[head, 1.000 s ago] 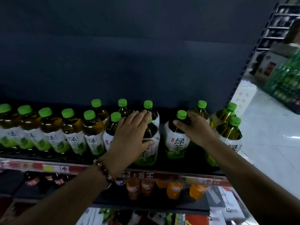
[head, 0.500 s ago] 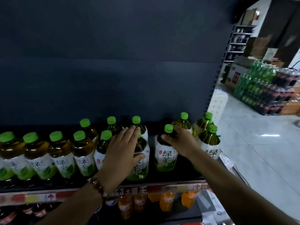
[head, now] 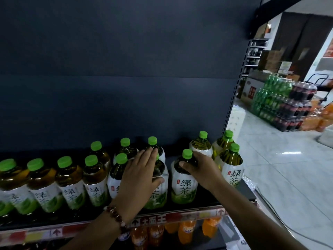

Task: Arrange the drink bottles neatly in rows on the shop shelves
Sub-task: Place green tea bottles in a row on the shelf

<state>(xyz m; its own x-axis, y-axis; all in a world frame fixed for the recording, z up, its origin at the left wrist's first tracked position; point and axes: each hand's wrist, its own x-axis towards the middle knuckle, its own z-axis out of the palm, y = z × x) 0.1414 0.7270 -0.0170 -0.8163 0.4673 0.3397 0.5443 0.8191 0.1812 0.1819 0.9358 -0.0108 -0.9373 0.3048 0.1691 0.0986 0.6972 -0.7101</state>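
- Where the shelf [head: 183, 207] carries its green-capped tea bottles, they stand upright in a front row along the front edge, with a shorter back row behind them toward the right end.
- The left hand [head: 138, 175] lies over a front-row bottle [head: 156, 192] near the middle of the shelf; its fingers [head: 148, 156] are straight and spread across the bottle's top, hiding the cap, and the thumb presses the bottle's right shoulder.
- The right hand [head: 203, 168] grips the next front-row bottle to the right [head: 183, 186], fingers curled round its neck just under the green cap.
- A narrow gap separates these two bottles.
- At the right end of the shelf a front bottle [head: 231, 168] stands just beside the right wrist, with two more behind it.
- A beaded bracelet [head: 116, 216] circles the left wrist.
- Orange drink bottles [head: 185, 231] stand on the shelf below.
- Shrink-wrapped drink packs [head: 281, 103] are stacked on the floor, far right.
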